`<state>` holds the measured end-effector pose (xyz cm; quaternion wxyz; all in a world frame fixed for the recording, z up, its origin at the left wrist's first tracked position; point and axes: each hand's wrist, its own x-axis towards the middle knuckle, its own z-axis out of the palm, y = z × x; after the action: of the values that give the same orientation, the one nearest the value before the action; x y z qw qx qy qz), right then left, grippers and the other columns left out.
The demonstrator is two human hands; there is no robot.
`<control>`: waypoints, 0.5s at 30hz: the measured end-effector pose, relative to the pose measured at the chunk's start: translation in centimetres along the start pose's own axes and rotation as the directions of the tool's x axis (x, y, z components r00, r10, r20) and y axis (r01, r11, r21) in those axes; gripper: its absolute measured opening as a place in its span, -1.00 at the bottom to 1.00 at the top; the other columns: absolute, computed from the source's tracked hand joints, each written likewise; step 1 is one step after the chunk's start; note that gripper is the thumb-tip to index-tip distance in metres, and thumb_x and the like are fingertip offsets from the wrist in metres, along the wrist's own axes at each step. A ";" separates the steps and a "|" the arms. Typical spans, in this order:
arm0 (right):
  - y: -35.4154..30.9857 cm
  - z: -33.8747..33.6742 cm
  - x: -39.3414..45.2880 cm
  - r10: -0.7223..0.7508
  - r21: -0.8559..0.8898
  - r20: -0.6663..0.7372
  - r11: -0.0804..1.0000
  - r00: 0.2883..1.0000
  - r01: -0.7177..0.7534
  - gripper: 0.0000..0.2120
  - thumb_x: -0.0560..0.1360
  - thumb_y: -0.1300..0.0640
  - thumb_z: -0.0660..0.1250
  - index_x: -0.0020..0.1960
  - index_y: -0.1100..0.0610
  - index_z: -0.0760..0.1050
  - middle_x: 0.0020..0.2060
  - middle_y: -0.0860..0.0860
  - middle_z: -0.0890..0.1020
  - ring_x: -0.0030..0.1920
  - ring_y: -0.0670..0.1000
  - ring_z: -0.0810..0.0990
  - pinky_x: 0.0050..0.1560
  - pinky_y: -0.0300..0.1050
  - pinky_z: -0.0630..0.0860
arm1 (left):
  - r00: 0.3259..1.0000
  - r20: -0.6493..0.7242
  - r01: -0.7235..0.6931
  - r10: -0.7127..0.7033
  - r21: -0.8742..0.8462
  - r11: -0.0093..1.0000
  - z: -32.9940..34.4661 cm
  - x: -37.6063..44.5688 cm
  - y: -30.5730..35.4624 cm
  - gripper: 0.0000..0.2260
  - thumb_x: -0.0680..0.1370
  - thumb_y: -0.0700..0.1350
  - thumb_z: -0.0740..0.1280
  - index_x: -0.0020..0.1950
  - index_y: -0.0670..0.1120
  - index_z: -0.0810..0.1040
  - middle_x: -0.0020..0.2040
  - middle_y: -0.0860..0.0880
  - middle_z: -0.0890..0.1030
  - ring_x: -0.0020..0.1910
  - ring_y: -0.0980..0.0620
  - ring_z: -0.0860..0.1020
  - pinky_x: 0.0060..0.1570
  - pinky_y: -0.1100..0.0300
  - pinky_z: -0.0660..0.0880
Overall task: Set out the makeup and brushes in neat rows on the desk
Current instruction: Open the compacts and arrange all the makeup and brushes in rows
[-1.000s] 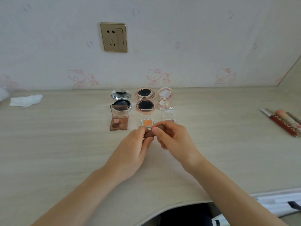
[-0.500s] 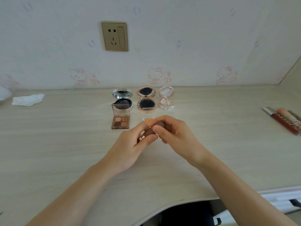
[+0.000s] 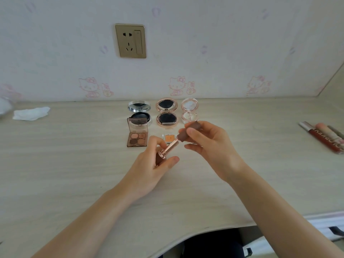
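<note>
Left hand (image 3: pixel 149 164) grips the lipstick base (image 3: pixel 161 158), thumb and fingers curled round it, held above the desk (image 3: pixel 74 174) just in front of the small orange pan (image 3: pixel 169 137). The rose-gold tube (image 3: pixel 171 146) slants up and away toward the right hand (image 3: pixel 208 144), which pinches the brown cap (image 3: pixel 189 132) between thumb and fingertips. Cap mouth sits right at the tube tip; whether it is on or clear, cannot tell.

Judgement: step in hand is uncapping. Pull the cap straight along the tube's axis, base held steady, so nothing smears.

Beyond the orange pan: brown four-shade palette (image 3: pixel 137 134) to its left, three open round compacts (image 3: pixel 167 113) in a row behind. Place lipstick in line with these.
</note>
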<state>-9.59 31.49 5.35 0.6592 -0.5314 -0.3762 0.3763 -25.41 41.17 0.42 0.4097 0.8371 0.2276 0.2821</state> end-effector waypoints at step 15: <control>2.4 1.3 -1.5 -0.030 -0.279 -0.042 0.960 0.999 0.017 -0.80 0.50 0.27 0.35 0.04 0.03 0.58 -0.30 -0.14 0.58 -0.27 -0.12 0.61 -0.25 -0.27 0.54 | 0.995 -0.047 0.075 -0.091 -0.260 0.963 -0.2 0.2 0.5 -0.90 0.59 -0.11 0.27 0.02 -0.06 0.35 -0.37 0.02 0.41 -0.38 0.05 0.33 -0.36 0.25 0.29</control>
<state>-11.60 31.09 3.00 0.5906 -0.6229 -0.4164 0.2997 -25.31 41.11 0.95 0.5195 0.7580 0.2358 0.3163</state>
